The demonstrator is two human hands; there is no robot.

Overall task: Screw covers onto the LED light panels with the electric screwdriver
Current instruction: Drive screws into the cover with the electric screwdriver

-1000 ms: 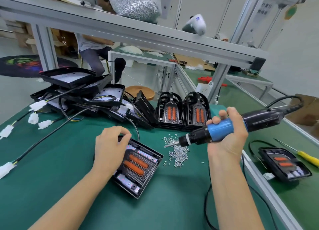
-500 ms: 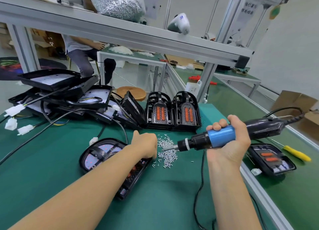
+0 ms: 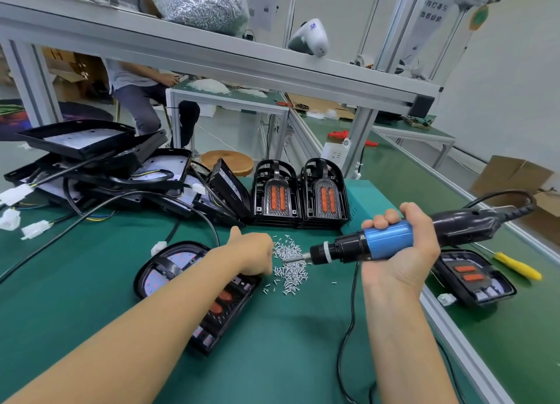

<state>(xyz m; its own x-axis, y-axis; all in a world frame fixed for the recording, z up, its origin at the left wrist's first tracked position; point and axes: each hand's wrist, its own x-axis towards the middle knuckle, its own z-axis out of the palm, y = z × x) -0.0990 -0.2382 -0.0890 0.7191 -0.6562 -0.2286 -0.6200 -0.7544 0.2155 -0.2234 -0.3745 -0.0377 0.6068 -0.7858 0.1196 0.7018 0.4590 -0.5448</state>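
Black light panels (image 3: 100,173) wait far left; a covered panel (image 3: 230,309) lies near. The left hand (image 3: 253,253), grip hidden, reaches the screws (image 3: 291,267); the right hand (image 3: 400,252) clenches the screwdriver (image 3: 375,243). One finished-looking panel (image 3: 475,278) sits right.

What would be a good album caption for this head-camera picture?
Left hand reaches into a pile of screws while the right hand holds the electric screwdriver beside it.

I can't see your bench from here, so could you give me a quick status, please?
Right hand grips electric screwdriver. Left hand at screw pile, fingers hidden. Panel under left forearm, not yet screwed.
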